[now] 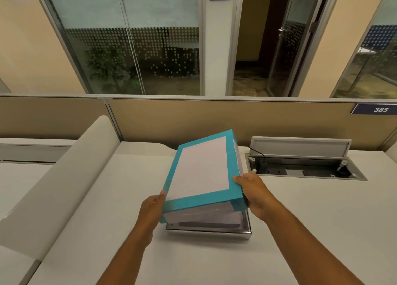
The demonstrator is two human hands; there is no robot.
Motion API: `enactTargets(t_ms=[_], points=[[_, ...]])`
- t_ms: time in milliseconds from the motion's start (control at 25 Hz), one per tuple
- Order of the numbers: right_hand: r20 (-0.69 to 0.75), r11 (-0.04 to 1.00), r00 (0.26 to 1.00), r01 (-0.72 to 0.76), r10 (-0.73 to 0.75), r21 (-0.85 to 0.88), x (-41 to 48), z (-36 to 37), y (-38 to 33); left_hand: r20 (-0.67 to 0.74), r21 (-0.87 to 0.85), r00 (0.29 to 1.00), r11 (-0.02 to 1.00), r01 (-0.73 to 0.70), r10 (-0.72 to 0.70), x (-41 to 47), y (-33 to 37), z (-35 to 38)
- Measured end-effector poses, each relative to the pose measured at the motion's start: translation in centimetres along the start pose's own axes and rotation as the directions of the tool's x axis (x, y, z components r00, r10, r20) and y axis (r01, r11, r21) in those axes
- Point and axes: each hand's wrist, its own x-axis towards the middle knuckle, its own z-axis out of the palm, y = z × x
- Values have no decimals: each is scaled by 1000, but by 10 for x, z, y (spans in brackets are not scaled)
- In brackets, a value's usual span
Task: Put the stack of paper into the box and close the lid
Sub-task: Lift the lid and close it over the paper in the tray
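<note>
Lid, teal cardboard with white panel [202, 168], tilted between hands above shiny silver box [208, 228]. Left hand [153, 207] grips near-left corner, right hand [254, 192] clasps right edge. Paper stack unseen, presumably inside; seating lid remains.

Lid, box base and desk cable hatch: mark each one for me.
lid [202, 166]: head view, on the white panel of its teal-bordered top.
box base [208, 231]: head view, on the shiny front rim under the lid.
desk cable hatch [300, 147]: head view, on its raised grey flap.
</note>
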Motion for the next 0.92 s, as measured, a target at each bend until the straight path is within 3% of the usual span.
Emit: enactTargets(t_ms=[120,240,680,920], points=[[12,999,1000,-20,19,36,7,-11,5,-17,-118,992,985,-122,121,-3,8,4],[-28,999,1000,-13,12,-32,17,-19,13,13,-124,986,979,-161,164,-4,9,13],[-80,969,993,-99,82,-227,34,-17,46,-66,-197,986,967,-164,153,6,1,20],[-143,927,988,-104,55,-360,37,-22,53,-12,-131,996,987,-89,89,-4,-7,28]])
